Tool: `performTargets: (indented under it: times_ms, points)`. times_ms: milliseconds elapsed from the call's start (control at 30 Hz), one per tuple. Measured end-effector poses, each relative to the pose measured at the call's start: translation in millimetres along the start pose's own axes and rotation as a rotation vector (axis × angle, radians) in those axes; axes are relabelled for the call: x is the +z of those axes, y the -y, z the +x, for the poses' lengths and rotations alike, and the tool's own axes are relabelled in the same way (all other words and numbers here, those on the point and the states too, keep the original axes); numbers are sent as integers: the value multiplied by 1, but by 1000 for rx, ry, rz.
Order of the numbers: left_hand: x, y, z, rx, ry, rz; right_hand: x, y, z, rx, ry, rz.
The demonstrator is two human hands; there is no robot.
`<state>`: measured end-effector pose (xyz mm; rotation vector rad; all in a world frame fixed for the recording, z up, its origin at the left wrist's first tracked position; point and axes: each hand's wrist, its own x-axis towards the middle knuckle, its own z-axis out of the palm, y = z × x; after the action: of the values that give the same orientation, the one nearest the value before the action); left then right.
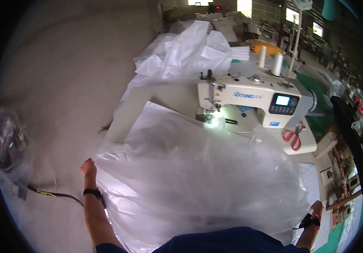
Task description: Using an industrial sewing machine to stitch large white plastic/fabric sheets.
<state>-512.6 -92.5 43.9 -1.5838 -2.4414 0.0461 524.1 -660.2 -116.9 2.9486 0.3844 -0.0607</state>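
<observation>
Sheet (198,185), translucent, spread over near edge of counter (164,95), before sewing machine (249,95). Left hand (88,168) by sheet's left edge, right hand (317,208) by its right; fingers look curled, cannot tell how far or on what.

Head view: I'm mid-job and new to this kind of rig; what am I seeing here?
There is no robot. One camera on a person's head looks down at their bare hands, so the picture's left is their left. A translucent sheet spreads over the worktable, in front of a white sewing machine. Red-handled scissors lie near the machine's right end; crumpled white material is piled beyond. The left hand and right hand look closed at the sheet's opposite sides, apparently holding it.
</observation>
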Motion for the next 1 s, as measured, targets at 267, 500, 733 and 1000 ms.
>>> performTargets:
  times_ms: [267, 500, 733, 1000]
  points:
    - [-183, -177, -137, 1196, 7, -745, -227, 135, -94, -692, -117, 1102]
    - [-125, -280, -289, 1379, 36, -494, -261, 319, -222, -1172, 66, 358]
    - [-188, -155, -147, 925, -5, -1492, -246, 319, -168, -1176, -473, 871]
    - [-156, -161, -26, 450, -214, -1769, -204, 344, -84, -655, -772, 785]
